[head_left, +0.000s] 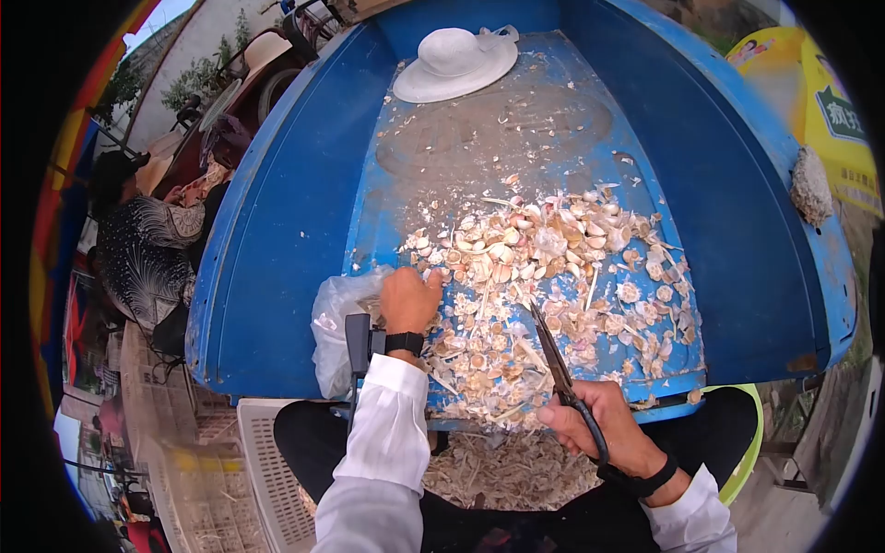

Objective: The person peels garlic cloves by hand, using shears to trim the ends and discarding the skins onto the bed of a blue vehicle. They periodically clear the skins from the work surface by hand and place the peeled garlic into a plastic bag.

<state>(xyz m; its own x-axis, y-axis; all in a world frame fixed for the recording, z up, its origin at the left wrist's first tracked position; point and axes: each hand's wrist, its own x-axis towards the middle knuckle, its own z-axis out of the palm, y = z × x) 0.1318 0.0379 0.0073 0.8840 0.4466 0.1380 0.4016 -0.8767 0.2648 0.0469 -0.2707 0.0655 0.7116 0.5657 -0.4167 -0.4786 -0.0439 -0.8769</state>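
Observation:
A loose pile of garlic cloves (502, 244) lies on the blue cart bed, with peel, stem pieces and root ends spread toward the near edge. My left hand (410, 300) is at the pile's left side, its fingers curled downward; what they hold, if anything, is hidden. Just left of that hand sits a clear plastic bag (336, 318). My right hand (604, 429) grips dark scissors (556, 362), whose blades point up and away over the scraps near the bed's front edge.
A white hat (456, 63) rests at the far end of the bed. Blue side walls (728, 184) rise on both sides. A white crate (277, 461) stands below at the left, and a seated person (147, 244) is beyond the left wall.

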